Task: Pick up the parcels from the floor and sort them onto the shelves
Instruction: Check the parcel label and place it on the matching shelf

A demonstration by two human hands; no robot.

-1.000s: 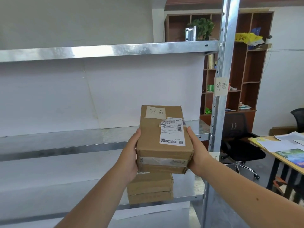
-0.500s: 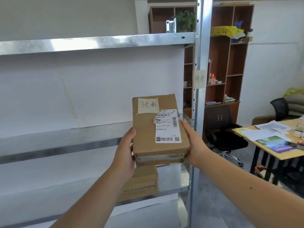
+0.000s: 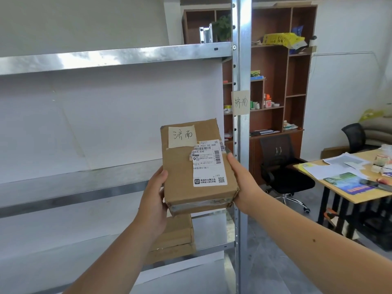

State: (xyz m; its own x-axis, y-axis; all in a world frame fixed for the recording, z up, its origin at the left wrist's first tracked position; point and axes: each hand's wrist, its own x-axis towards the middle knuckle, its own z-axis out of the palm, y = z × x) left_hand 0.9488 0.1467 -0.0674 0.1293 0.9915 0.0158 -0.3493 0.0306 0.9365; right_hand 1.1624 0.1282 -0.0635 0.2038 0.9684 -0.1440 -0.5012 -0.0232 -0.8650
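Head view, left to right. Sorting under way, judging by one brown parcel (image 3: 174, 240) already on the lower shelf (image 3: 212, 232), partly hidden behind the left wrist. Second parcel (image 3: 197, 166) in the air, near the middle shelf (image 3: 74, 183), not yet set down. Left hand (image 3: 153, 200) clamped on its left edge, fingers curled closed underneath; right hand (image 3: 244, 183) pressed against its right edge likewise. Matching handwritten tags on parcel and on shelf post (image 3: 240, 124). Floor pile out of view, remainder unknown.
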